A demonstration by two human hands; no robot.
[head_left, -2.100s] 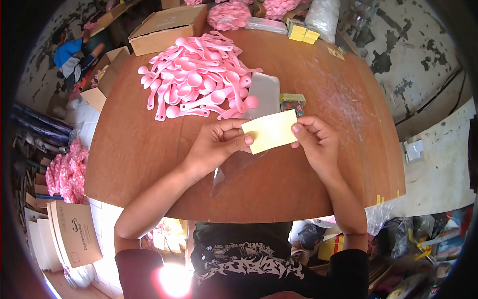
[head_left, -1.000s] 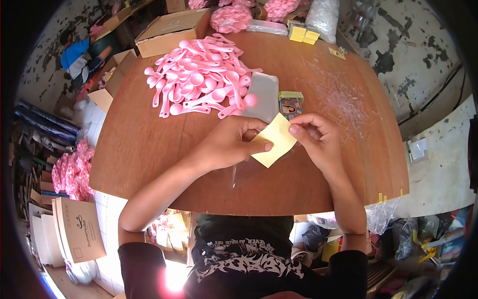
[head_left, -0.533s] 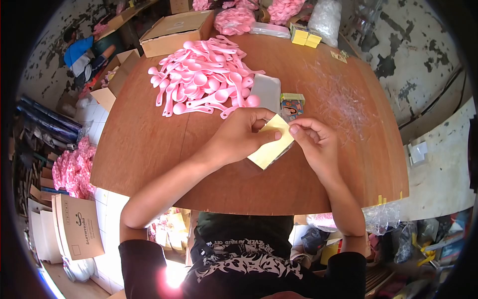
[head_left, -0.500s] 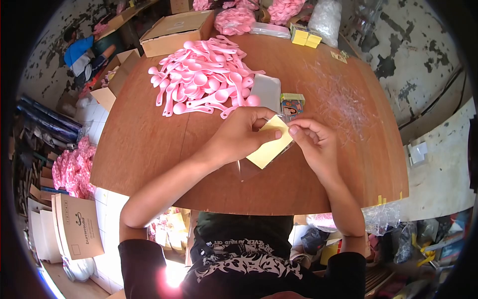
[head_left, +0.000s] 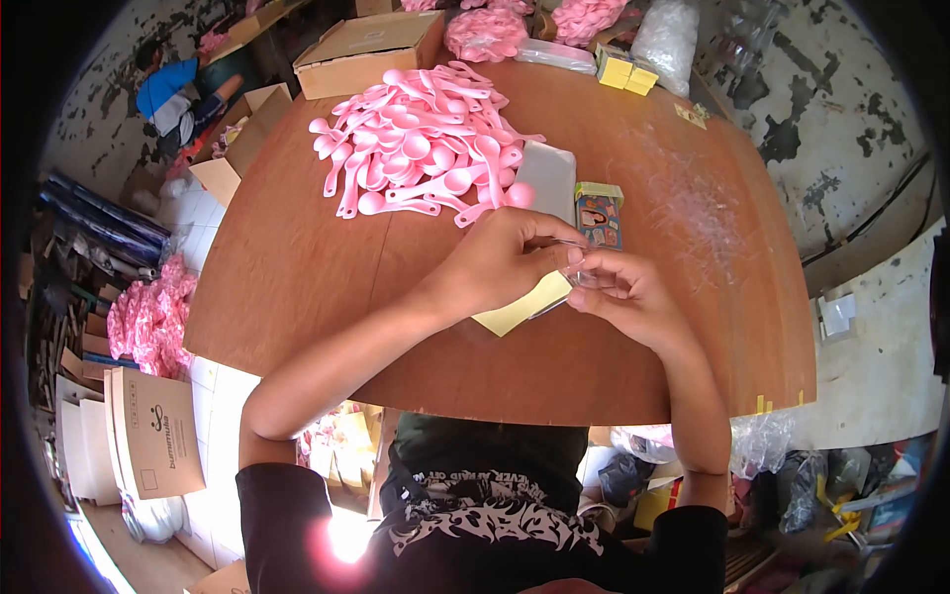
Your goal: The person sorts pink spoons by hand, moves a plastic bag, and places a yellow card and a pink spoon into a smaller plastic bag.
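Note:
A yellow card point(head_left: 515, 309) in what looks like a clear plastic sleeve is tilted between my hands, near the front of the table. My left hand point(head_left: 500, 259) lies over its upper part with thumb and fingers pinched on it. On the right, my right hand point(head_left: 625, 292) has its fingers closed on the clear plastic at the card's upper right corner. Just beyond my hands lie a small printed card pack point(head_left: 600, 218) and a whitish flat stack point(head_left: 547, 178). A heap of pink spoons point(head_left: 416, 148) covers the table's back left part.
Thin clear plastic strips point(head_left: 698, 213) lie scattered on the right of the wooden table point(head_left: 297, 297). A cardboard box point(head_left: 371, 57), pink bundles point(head_left: 485, 35) and yellow packs point(head_left: 625, 71) line the far edge. A person in blue point(head_left: 168, 94) is at the far left.
Both hands have come together over the card's top, and my left hand now covers more of the card. The view has shifted slightly, so the table items appear further right.

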